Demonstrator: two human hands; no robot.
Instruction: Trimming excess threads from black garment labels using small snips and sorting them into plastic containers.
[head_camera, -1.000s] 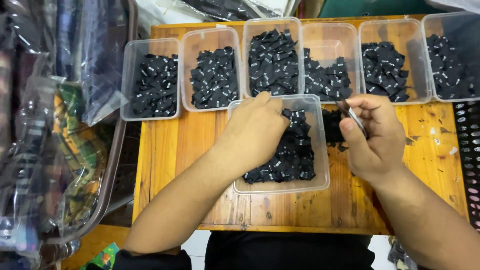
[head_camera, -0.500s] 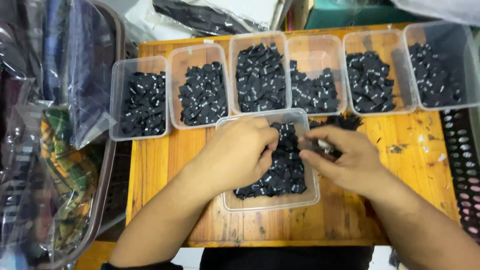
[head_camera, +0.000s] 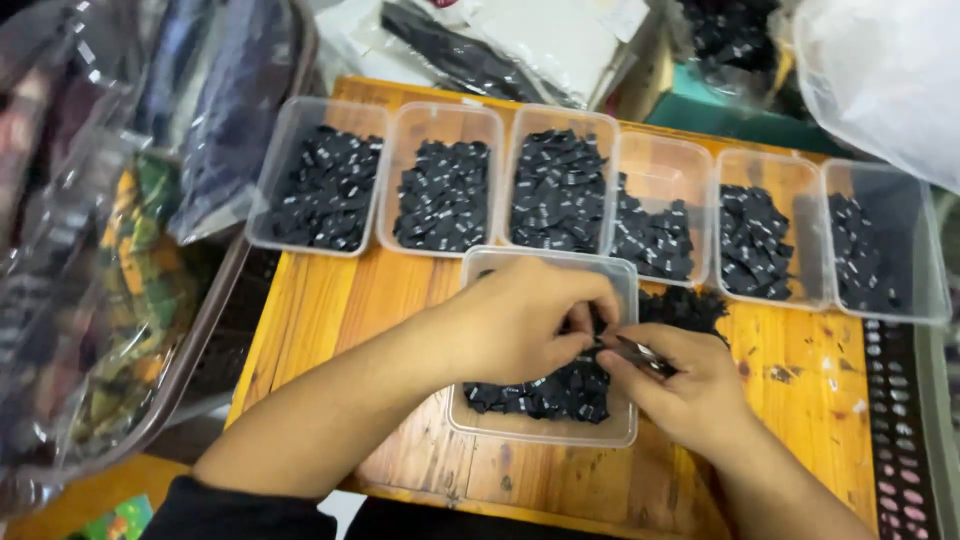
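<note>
Closer together than half a second ago: left hand (head_camera: 520, 325) and right hand (head_camera: 680, 385), fingertips now meeting over the near clear tub (head_camera: 545, 432) of small black labels (head_camera: 545, 395). Right fingers clamped on thin metal tweezers (head_camera: 640, 353); left fingers pinched, on what cannot be told. Best done low over the tub, one label at a time. Behind, a row of six tubs (head_camera: 450, 115) on the wooden table (head_camera: 330, 310).

Over a clear tub (head_camera: 545, 425) of small black pieces (head_camera: 540, 395) on the wooden table (head_camera: 330, 310), the left hand (head_camera: 525, 320) meets the right hand (head_camera: 685, 385), which grips small metal snips (head_camera: 640, 352).
</note>
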